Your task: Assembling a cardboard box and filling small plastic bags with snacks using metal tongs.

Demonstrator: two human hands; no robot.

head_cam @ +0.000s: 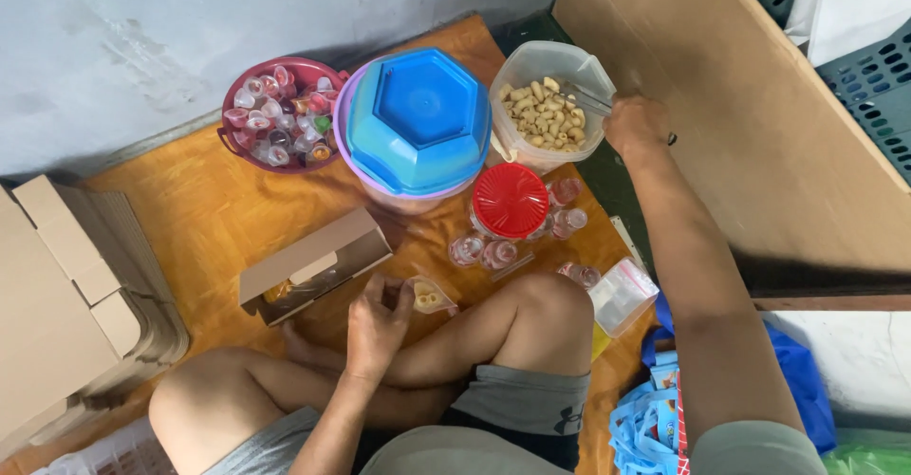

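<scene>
Your left hand [378, 328], nearest, pinches a small clear bag [430, 296] open-side up, fingers closed on its edge. Your right hand [634, 124] grips metal tongs [590, 101] over the tub of puffed snacks [548, 114]. Open carton [313, 264] waits beside on the orange mat [204, 219].

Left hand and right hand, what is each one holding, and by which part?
The left hand pinches a small clear bag by its left edge. The right hand grips metal tongs by their rear end, over the tub of snacks.
</scene>
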